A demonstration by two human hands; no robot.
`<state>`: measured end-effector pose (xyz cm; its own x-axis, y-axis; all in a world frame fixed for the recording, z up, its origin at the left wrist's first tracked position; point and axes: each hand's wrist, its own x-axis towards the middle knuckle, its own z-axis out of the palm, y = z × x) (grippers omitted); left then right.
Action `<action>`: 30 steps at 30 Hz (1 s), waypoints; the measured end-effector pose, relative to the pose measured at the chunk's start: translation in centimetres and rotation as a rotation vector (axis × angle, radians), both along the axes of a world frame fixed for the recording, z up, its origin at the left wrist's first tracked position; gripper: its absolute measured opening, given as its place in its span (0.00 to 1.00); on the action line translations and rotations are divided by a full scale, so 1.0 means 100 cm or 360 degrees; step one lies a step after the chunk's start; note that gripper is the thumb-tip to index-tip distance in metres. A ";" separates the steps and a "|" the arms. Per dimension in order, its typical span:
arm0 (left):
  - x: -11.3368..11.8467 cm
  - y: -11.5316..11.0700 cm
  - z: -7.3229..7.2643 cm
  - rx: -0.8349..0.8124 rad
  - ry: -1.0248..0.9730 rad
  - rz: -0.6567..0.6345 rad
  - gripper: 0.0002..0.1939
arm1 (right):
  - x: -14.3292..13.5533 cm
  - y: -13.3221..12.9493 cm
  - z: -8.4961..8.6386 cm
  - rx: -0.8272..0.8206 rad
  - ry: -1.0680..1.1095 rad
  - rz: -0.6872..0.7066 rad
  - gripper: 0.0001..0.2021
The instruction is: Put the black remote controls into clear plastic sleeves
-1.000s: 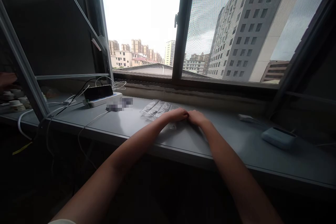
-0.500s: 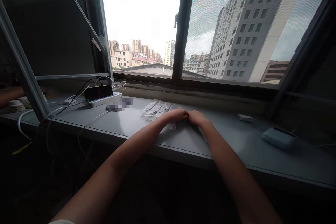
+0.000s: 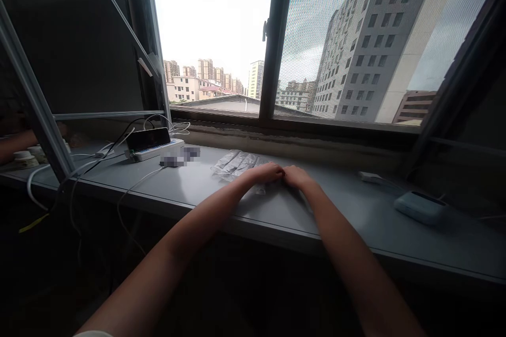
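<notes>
My left hand [image 3: 270,171] and my right hand [image 3: 294,175] meet over the grey table, their fingertips side by side. Both are closed, fingers curled downward. Whatever they pinch, if anything, is hidden beneath them. A clear plastic packet [image 3: 235,162] with several greyish-white sections lies flat at my left hand. Part of it passes under that hand and wrist, so I cannot tell whether the fingers grip it.
To the left, a phone [image 3: 148,138] leans on a white power strip [image 3: 158,150] among cables. A light blue rounded case [image 3: 420,207] and a white plug [image 3: 369,177] lie right. Metal shelf posts [image 3: 39,89] rise left; another person's arm [image 3: 18,145] is beyond, near small bottles [image 3: 26,159].
</notes>
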<state>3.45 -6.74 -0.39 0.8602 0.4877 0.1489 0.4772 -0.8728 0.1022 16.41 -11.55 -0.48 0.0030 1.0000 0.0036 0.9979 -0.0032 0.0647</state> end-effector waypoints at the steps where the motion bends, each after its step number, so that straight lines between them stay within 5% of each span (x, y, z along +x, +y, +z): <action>1: 0.000 0.000 0.000 -0.0005 0.0002 -0.0003 0.14 | 0.000 0.000 0.000 -0.0003 0.0001 -0.0001 0.17; 30: 0.000 0.000 -0.001 0.0023 0.0022 0.0020 0.15 | -0.001 -0.002 0.002 0.0000 0.0004 -0.0003 0.18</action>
